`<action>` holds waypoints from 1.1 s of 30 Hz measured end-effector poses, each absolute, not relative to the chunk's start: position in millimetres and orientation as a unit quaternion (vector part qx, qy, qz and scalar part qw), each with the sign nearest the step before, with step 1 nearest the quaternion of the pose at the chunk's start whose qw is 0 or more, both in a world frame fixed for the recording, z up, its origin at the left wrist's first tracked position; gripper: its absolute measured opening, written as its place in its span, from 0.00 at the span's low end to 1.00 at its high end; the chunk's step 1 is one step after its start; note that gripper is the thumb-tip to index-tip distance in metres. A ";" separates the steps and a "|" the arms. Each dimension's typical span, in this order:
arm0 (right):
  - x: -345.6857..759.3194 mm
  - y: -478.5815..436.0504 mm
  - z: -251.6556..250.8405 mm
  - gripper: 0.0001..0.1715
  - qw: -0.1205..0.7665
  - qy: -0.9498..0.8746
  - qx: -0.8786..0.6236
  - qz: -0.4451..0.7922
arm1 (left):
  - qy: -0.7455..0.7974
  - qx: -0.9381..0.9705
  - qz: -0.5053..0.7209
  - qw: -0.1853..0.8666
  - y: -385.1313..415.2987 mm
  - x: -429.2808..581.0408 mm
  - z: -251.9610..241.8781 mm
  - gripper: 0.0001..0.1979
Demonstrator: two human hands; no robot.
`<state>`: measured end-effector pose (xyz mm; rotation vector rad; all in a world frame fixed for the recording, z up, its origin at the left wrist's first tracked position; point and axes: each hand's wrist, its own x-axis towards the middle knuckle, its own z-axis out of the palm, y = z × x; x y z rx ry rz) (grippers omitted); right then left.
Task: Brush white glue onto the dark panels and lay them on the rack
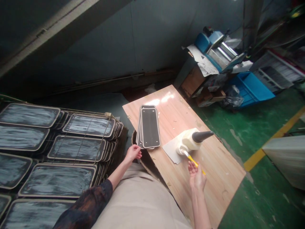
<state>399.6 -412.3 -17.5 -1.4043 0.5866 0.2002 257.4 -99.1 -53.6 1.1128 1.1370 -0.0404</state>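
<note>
My right hand is closed around a yellow-handled brush, whose bristle end is at the opening of a cream-coloured bottle with a dark cone-shaped tip. The bottle lies tilted on a pale grey card on the wooden board. Near the board's left edge, a few dark rectangular plates with light rims lie stacked, slightly fanned. My left hand is just below the stack's lower left corner, fingers curled together; whether something small is between them is hidden.
Racks at the left hold several rimmed dark plates with streaky whitish coating. The wooden board spans the middle. Behind it stand a blue roller machine and a blue bin. A pale block is at the right edge.
</note>
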 end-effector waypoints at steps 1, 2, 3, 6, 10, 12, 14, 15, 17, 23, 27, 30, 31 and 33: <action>398.9 -415.2 -22.6 0.18 0.721 0.277 -0.628 0.094 | 0.511 0.497 -0.017 0.701 -99.3 257.5 -53.5 0.14; 397.8 -418.6 -26.9 0.16 0.720 0.283 -0.626 0.098 | 0.512 0.496 -0.016 0.701 -99.4 257.5 -53.5 0.14; 396.4 -422.4 -30.0 0.15 0.718 0.285 -0.627 0.101 | 0.512 0.496 -0.016 0.701 -99.5 257.5 -53.6 0.15; 392.1 -434.9 -33.3 0.13 0.715 0.282 -0.631 0.107 | 0.513 0.500 -0.017 0.697 -99.5 257.1 -54.4 0.14; 389.8 -447.0 -30.3 0.12 0.711 0.285 -0.633 0.110 | 0.513 0.503 -0.017 0.695 -100.1 255.7 -56.4 0.14; 391.2 -446.9 -29.9 0.11 0.712 0.288 -0.632 0.108 | 0.512 0.503 -0.020 0.696 -101.1 255.1 -57.5 0.14; 393.6 -442.4 -31.6 0.11 0.714 0.291 -0.628 0.108 | 0.509 0.505 -0.024 0.696 -102.4 254.8 -58.2 0.15; 394.9 -439.4 -33.1 0.10 0.715 0.293 -0.625 0.109 | 0.508 0.506 -0.026 0.696 -103.1 254.8 -58.3 0.15; 396.3 -433.6 -36.0 0.10 0.718 0.296 -0.621 0.111 | 0.506 0.509 -0.029 0.695 -104.3 254.9 -58.0 0.15; 386.0 -432.2 -22.8 0.14 0.714 0.302 -0.625 0.091 | 0.512 0.518 -0.038 0.684 -104.2 252.4 -58.6 0.15; 377.1 -425.8 4.0 0.21 0.678 0.206 -0.703 0.051 | 0.522 0.512 -0.048 0.681 -104.9 249.1 -60.7 0.18; 372.9 -416.4 15.8 0.23 0.581 0.052 -0.811 0.043 | 0.531 0.504 -0.054 0.679 -105.8 248.5 -61.0 0.19; 371.9 -414.2 16.4 0.22 0.532 -0.006 -0.845 0.046 | 0.531 0.501 -0.055 0.681 -105.9 248.7 -60.7 0.19; 370.3 -412.4 13.3 0.21 0.430 -0.117 -0.894 0.042 | 0.529 0.494 -0.054 0.688 -105.6 249.1 -59.7 0.20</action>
